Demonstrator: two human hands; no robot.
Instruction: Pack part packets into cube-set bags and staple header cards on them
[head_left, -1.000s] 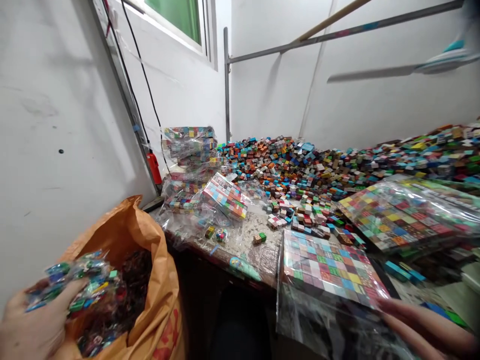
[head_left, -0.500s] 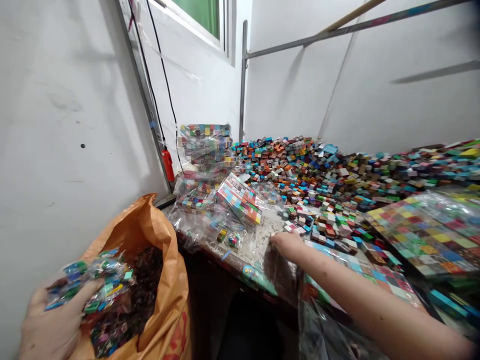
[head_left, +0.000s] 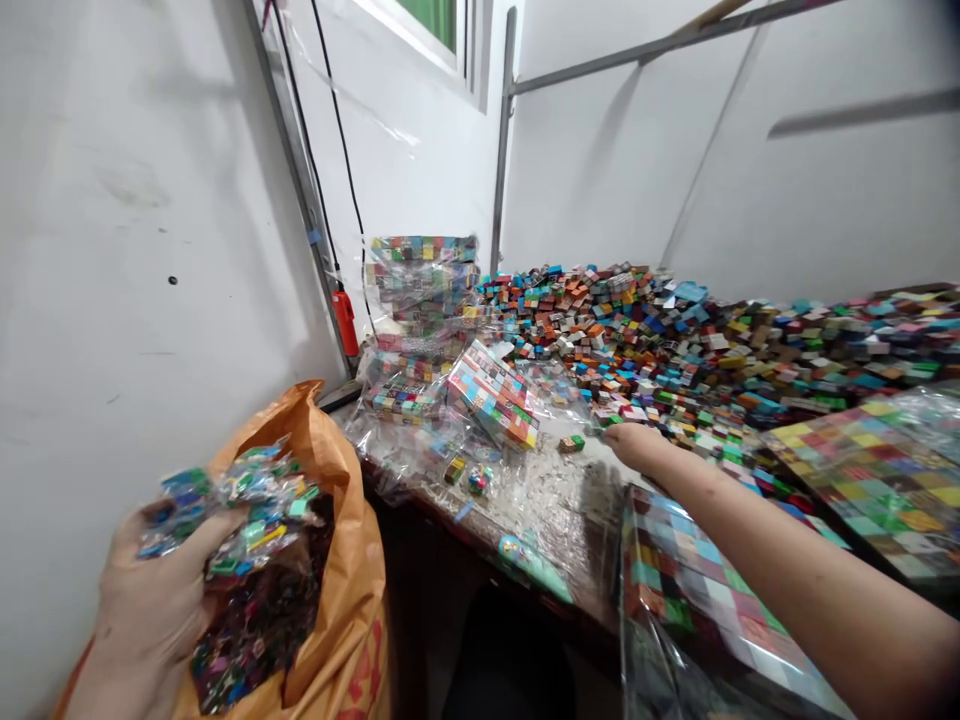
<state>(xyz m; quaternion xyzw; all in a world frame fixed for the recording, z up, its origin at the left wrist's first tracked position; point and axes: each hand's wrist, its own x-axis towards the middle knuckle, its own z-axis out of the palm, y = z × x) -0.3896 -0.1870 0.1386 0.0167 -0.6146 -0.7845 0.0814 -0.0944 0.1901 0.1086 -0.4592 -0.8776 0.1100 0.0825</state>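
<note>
- The right hand [head_left: 634,445] has shifted right and farther across the table [head_left: 544,510] to the near edge of the block pile [head_left: 637,335]; a green block [head_left: 571,443], hidden under it a moment ago, shows again just left of it.
- The left hand [head_left: 161,585] has edged right over the sack [head_left: 356,570]. It is curled partway, thumb on top, gripping a bunch of clear packets [head_left: 259,505].
- The right hand's fingers look drawn together and point left; I can't tell whether they hold anything.
- More small packets, darker ones, lie inside the sack at the near left.
- A tilted box [head_left: 493,393] rests beside a plastic-wrapped stack [head_left: 424,285] farther back.
- The right forearm reaches over a bagged box [head_left: 701,575], near right.
</note>
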